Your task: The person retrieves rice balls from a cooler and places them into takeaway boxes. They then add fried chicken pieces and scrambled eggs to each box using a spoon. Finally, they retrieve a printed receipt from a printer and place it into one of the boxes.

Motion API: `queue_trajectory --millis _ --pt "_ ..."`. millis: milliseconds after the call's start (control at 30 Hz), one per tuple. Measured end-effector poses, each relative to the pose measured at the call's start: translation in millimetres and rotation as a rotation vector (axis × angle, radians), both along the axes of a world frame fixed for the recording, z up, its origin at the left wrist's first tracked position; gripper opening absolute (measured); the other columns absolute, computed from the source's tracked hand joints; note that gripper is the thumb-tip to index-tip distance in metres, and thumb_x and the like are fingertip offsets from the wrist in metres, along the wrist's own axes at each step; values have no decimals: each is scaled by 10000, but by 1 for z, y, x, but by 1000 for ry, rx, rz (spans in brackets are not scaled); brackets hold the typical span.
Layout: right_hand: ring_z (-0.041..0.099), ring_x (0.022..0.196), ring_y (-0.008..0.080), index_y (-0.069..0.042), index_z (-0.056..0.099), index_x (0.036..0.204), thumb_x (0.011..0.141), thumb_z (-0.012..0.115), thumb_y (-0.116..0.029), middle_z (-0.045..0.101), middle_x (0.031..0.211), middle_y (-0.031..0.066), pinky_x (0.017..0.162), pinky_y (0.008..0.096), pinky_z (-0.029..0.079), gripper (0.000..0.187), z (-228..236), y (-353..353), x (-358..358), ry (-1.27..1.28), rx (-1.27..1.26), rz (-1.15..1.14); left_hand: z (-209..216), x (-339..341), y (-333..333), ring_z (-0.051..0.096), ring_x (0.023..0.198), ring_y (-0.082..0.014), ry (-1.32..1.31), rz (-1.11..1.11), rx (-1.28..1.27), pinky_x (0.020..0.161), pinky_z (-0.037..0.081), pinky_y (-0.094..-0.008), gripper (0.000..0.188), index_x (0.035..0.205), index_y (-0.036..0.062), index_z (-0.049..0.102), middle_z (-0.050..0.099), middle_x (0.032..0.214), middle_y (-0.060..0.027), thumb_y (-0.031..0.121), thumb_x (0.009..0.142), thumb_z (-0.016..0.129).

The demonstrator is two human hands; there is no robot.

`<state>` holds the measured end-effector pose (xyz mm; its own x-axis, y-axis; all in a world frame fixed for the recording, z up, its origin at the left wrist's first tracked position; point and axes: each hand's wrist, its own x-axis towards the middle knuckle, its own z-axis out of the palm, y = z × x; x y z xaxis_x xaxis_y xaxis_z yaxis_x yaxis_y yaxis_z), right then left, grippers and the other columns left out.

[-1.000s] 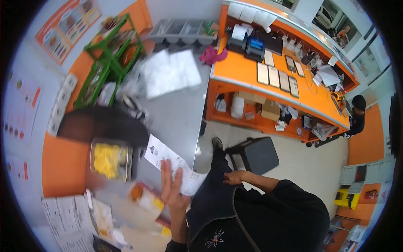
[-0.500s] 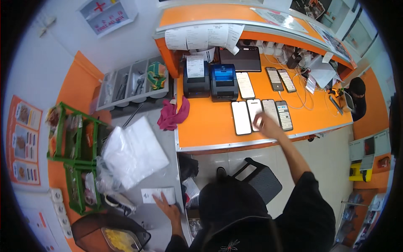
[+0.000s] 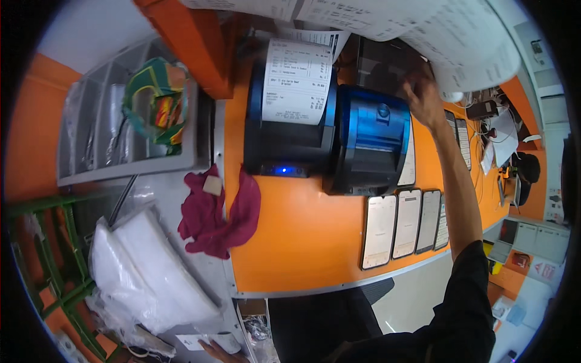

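Note:
My right hand [image 3: 425, 100] reaches over the orange counter to the dark-screened tablet [image 3: 381, 63], its fingers partly bent and apart and nothing seen in them. Whether a fingertip meets the screen cannot be made out. At the lower edge, my left hand [image 3: 221, 352] rests with fingers stretched on a white paper slip [image 3: 229, 342], whose end curls up. Two receipt printers stand before the tablet: a black one [image 3: 287, 148] with a long printed receipt [image 3: 296, 81] hanging over it, and a blue-topped one [image 3: 372, 127]. Several lit phones [image 3: 380, 233] lie in a row near the counter's front edge.
A maroon cloth [image 3: 212, 212] straddles the counter's left edge. Left of it are a grey divided tray [image 3: 136, 166], white plastic bags [image 3: 145, 266] and green racks [image 3: 72, 290]. Paper slips [image 3: 417, 36] hang above the tablet. Cables and another person [image 3: 526, 169] are at the right.
My right hand has gone from the phone row to the tablet. My view has come closer to the printers. My left hand stays at the paper slip, which now curls.

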<state>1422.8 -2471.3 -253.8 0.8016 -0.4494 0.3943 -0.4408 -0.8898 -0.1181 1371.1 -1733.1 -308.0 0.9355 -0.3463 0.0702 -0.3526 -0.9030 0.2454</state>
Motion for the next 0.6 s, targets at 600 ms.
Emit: queue_trajectory --millis 600 --pt "499 644 178 5 522 765 869 530 -192 507 877 108 582 293 397 222 -9 -10 14 -38 97 -5 -3 11 0 195 1310 -440 154 -13 -70 1026 228 -557 846 1380 28 284 157 1430 -283 499 771 632"
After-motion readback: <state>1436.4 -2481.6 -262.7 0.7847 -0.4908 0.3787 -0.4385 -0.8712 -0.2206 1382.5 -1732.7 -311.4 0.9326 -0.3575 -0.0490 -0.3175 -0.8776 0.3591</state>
